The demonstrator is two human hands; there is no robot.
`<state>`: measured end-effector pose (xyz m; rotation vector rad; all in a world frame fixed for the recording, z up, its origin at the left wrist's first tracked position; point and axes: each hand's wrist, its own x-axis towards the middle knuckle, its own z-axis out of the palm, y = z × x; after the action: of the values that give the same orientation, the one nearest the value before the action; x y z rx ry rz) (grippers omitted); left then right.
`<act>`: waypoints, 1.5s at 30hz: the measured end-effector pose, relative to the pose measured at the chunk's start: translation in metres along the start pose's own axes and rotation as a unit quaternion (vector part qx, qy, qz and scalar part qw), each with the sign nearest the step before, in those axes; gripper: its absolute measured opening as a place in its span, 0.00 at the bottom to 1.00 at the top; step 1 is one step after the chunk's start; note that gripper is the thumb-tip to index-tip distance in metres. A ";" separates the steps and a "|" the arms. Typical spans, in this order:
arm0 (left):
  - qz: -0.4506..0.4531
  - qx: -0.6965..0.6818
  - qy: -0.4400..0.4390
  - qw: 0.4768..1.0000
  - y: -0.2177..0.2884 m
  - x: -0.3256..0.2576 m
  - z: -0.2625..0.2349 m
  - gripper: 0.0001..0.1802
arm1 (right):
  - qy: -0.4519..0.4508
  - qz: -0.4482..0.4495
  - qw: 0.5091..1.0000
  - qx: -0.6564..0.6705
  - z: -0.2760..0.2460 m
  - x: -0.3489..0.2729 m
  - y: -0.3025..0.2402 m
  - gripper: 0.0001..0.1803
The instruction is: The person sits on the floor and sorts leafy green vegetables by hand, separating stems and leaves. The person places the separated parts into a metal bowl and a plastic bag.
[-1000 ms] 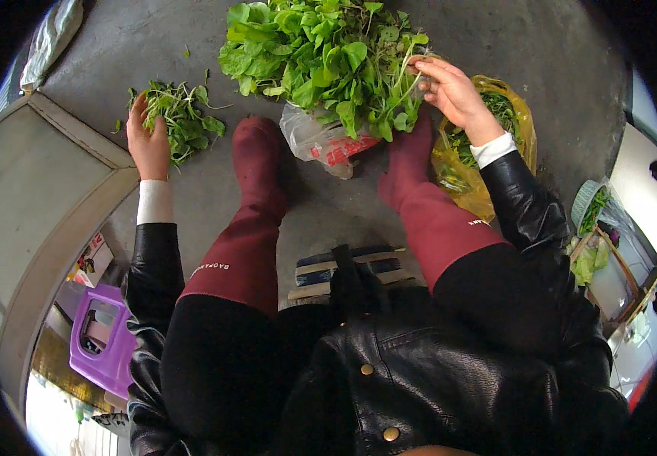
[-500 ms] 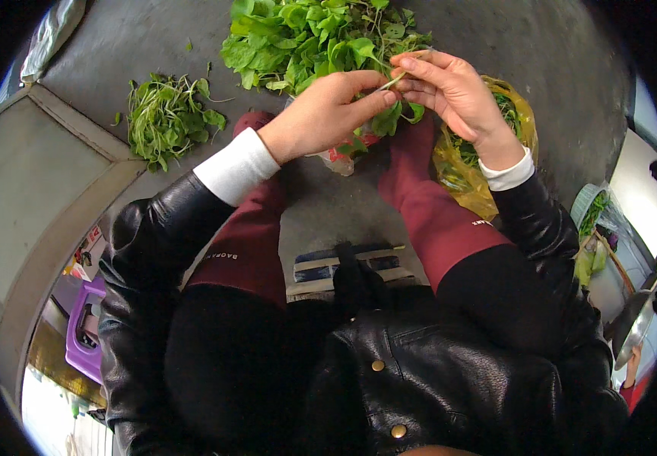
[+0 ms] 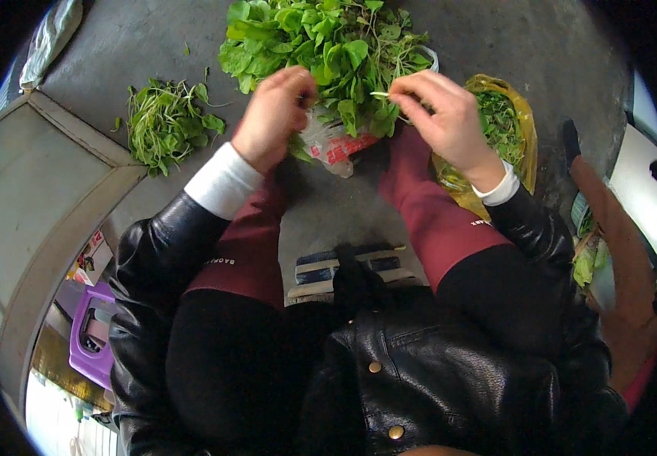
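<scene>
My left hand (image 3: 274,112), smeared by motion, is curled closed in front of the leafy pile. A green leafy sprig (image 3: 299,147) hangs below its fingers and appears to be held in them. Thumb and forefinger of my right hand (image 3: 446,118) pinch a short pale stem (image 3: 379,94) whose tip points left. Just beyond both hands lies a big heap of leafy greens (image 3: 321,45), broad leaves at left and thinner stems at right. A clear plastic bag with red print (image 3: 332,148) shows under the heap's near edge.
A smaller pile of greens (image 3: 169,125) lies on the grey floor at left. At right stands a yellow plastic bag (image 3: 525,125) holding greens. Another person's brown-trousered leg (image 3: 610,220) is at far right, near more vegetables (image 3: 589,262). A purple plastic object (image 3: 89,334) sits at lower left.
My hands, together on one stem before, have moved apart; the left went left with the leafy part, the right keeps a pale stem. Another person's leg has come in at right.
</scene>
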<state>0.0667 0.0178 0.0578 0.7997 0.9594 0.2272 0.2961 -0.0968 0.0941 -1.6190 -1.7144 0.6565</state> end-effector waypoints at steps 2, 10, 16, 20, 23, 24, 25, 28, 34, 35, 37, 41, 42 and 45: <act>-0.021 -0.050 0.030 0.998 0.012 -0.009 -0.005 0.12 | 0.007 0.137 0.986 0.098 -0.006 -0.007 0.024 0.05; -0.065 -0.090 0.007 0.994 -0.003 -0.022 -0.026 0.13 | -0.068 0.346 0.934 0.057 0.001 0.008 0.159 0.17; -0.074 -0.008 -0.028 0.997 -0.006 -0.020 -0.010 0.09 | -0.129 0.382 0.906 -0.133 0.026 0.026 0.177 0.33; -0.097 -0.006 -0.037 0.995 -0.007 -0.024 -0.012 0.09 | -0.064 0.467 0.875 0.107 0.028 0.006 0.178 0.21; -0.096 -0.001 -0.031 0.995 -0.007 -0.026 -0.012 0.10 | -0.012 0.542 0.774 0.326 0.007 -0.017 0.150 0.11; -0.095 0.005 -0.030 0.995 -0.007 -0.026 -0.011 0.10 | 0.009 0.556 0.742 0.374 0.002 -0.026 0.141 0.11; -0.094 0.010 -0.029 0.995 -0.006 -0.027 -0.010 0.10 | 0.030 0.567 0.707 0.421 -0.002 -0.032 0.135 0.10; -0.092 0.028 -0.043 0.994 -0.006 -0.025 -0.004 0.10 | 0.061 0.582 0.620 0.523 -0.013 -0.065 0.142 0.10; 0.052 0.176 -0.044 0.982 -0.003 -0.019 0.001 0.11 | 0.033 0.514 0.566 0.643 -0.020 -0.048 0.069 0.11; 0.107 0.217 -0.047 0.969 -0.003 -0.015 0.001 0.11 | 0.001 0.503 0.569 0.650 -0.018 -0.037 0.057 0.11; 0.176 0.276 -0.089 0.941 -0.002 -0.002 0.009 0.13 | -0.039 0.457 0.611 0.645 -0.013 -0.028 0.048 0.13; 0.164 0.327 -0.184 0.912 0.002 0.001 0.043 0.18 | -0.091 0.412 0.671 0.609 -0.004 -0.011 0.032 0.14; 0.135 0.252 -0.191 0.939 -0.006 0.002 0.045 0.17 | -0.093 0.397 0.693 0.595 0.001 -0.010 0.030 0.14; 0.115 0.188 -0.219 0.950 -0.011 0.003 0.038 0.16 | -0.095 0.357 0.790 0.489 0.006 -0.003 0.017 0.12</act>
<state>0.0970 -0.0080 0.0607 1.2556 0.4889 0.0597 0.3024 -0.0980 0.0766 -1.3457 -0.5197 1.7583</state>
